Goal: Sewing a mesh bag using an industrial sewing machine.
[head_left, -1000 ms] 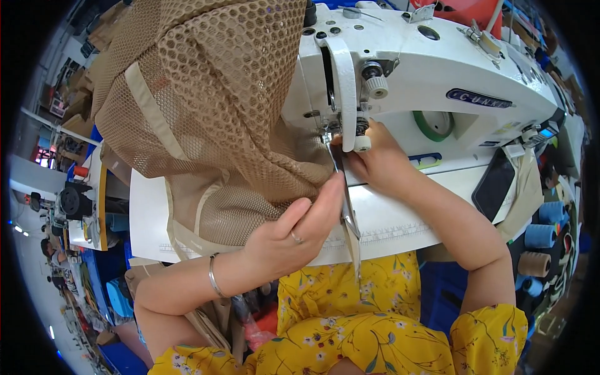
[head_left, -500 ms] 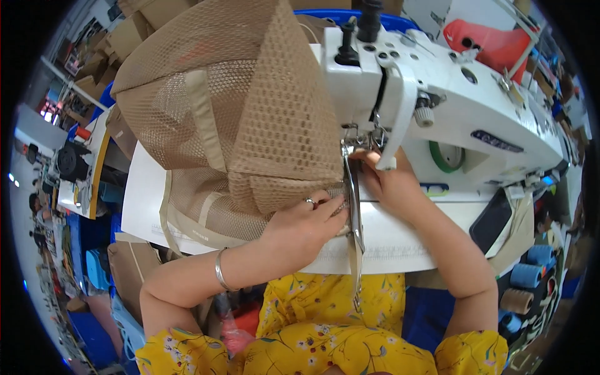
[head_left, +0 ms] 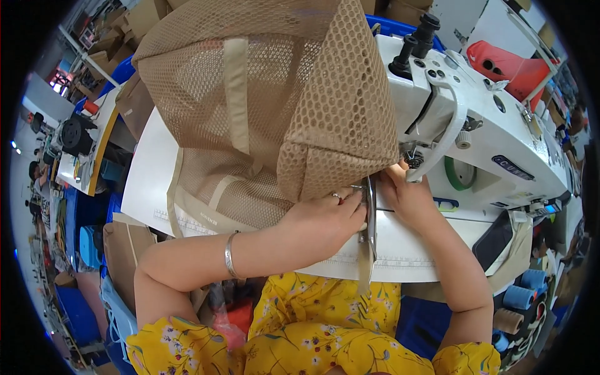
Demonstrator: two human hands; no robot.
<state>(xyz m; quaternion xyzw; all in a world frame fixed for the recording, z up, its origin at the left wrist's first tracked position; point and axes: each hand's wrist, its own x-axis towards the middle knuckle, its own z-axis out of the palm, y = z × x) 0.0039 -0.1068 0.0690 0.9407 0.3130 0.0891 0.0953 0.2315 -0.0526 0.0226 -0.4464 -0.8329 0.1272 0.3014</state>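
A large tan mesh bag (head_left: 340, 112) with fabric bands rises in front of the white sewing machine (head_left: 506, 119) and covers much of the needle area. My left hand (head_left: 328, 222), with a ring and a bangle, is closed on the bag's lower edge beside a narrow metal tape guide (head_left: 371, 219). A pale strip of tape (head_left: 364, 265) hangs from the guide over the table's front edge. My right hand (head_left: 406, 197) is to the right of the guide, close under the machine head. Its fingers are bent together, the tips partly hidden by mesh; what they hold cannot be made out.
On the white table (head_left: 412, 250) a dark phone (head_left: 492, 240) lies at the right, and a green tape roll (head_left: 460, 173) sits under the machine arm. Thread cones (head_left: 520, 297) stand lower right. Another machine table (head_left: 94, 150) is at the left, cardboard boxes (head_left: 147, 25) behind.
The view has shifted, so machine and bag appear further right. The bag's corner now hides more of the needle area. My left hand has come closer to the metal guide, overlapping its upper part.
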